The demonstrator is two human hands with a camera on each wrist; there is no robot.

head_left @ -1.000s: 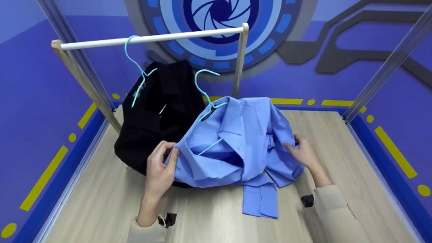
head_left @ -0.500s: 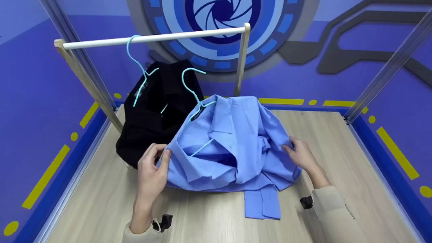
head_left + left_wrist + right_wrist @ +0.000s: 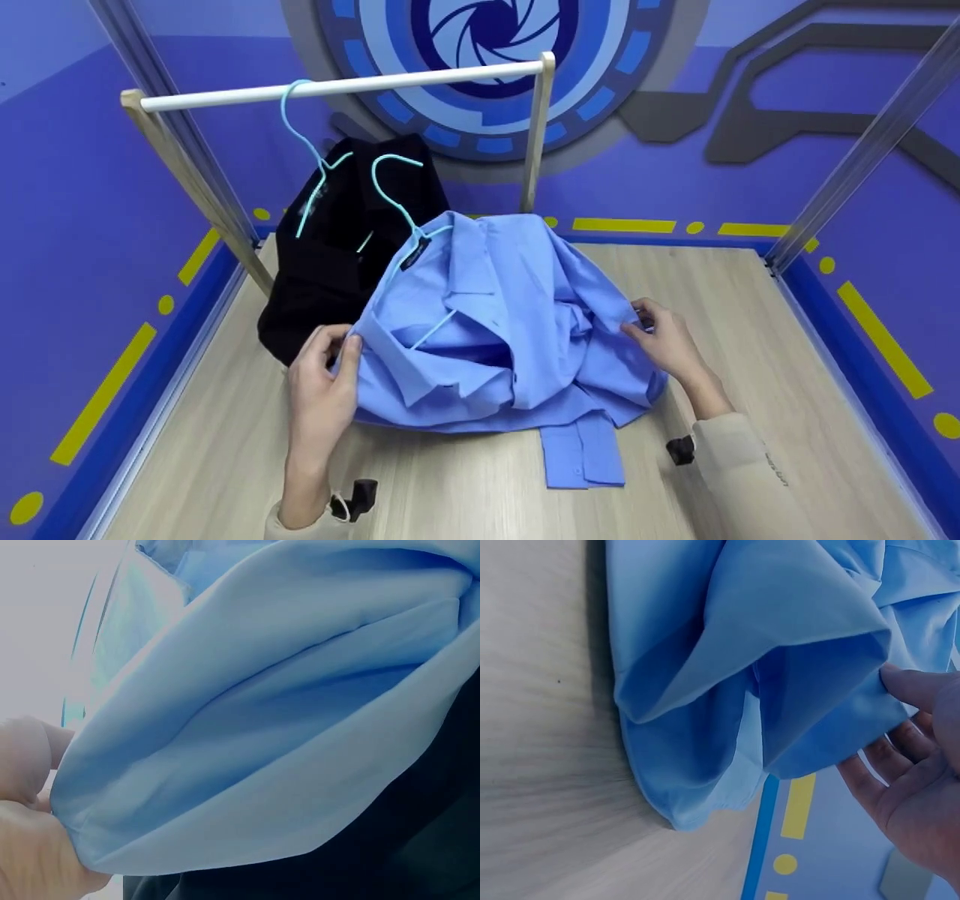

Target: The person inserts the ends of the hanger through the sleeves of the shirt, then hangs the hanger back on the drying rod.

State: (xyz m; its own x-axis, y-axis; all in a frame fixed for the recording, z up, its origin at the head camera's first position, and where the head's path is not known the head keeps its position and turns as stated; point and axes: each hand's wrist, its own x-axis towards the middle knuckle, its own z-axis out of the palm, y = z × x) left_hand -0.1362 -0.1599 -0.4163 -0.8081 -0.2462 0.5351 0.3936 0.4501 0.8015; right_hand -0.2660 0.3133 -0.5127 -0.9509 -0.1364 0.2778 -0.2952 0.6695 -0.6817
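A blue button shirt (image 3: 465, 352) lies crumpled on the wooden tabletop, with a light teal hanger (image 3: 390, 191) inside it, its hook standing up out of the collar. My left hand (image 3: 319, 382) pinches the shirt's left shoulder edge between thumb and fingers; the left wrist view shows that fold of cloth (image 3: 225, 757) from the side. On the other side, my right hand (image 3: 670, 341) pinches the opposite shoulder, and in the right wrist view its thumb (image 3: 915, 686) lies on the cloth with the fingers behind. One shirt cuff (image 3: 583, 454) hangs toward the front.
Behind stands a wooden garment rack with a white rail (image 3: 420, 79). A black garment (image 3: 322, 277) hangs from it on another teal hanger (image 3: 296, 135), partly covered by the blue shirt. Blue patterned walls and clear-edged posts (image 3: 862, 142) bound the wooden table (image 3: 757, 330).
The blue shirt with its hanger has shifted left across the black garment, and my left hand has moved left and slightly down with it. My right hand has moved slightly left.
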